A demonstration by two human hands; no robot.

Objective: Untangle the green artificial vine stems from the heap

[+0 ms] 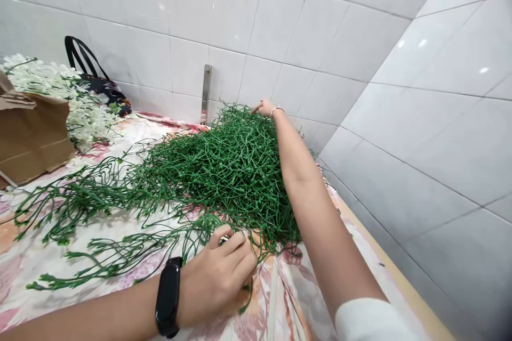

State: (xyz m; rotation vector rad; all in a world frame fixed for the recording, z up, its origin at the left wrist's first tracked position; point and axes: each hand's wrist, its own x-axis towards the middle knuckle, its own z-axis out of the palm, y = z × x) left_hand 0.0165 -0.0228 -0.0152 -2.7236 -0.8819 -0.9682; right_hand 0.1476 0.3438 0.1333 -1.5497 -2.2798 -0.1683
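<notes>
A big heap of green artificial flower stems [236, 165] lies tangled on the cloth, with thinner strands spread out to the left. My left hand [224, 272], wearing a black wristband, is at the front of the heap. Its fingers are curled around a bunch of stems [128, 253] that trails leftward over the cloth. Far across, at the back top of the heap, my right hand [264, 108] reaches in with a thin bracelet on its wrist. Its visible fingers are stretched down to the stems, apparently holding none; the fingertips are partly hidden.
A floral cloth [276, 287] covers the table. At the left stand a brown cardboard box [36, 141], white artificial flowers [90, 117] and a dark bag [106, 88] with black handles. A metal strip [206, 90] rises against the tiled wall [188, 64], which closes off the back and right.
</notes>
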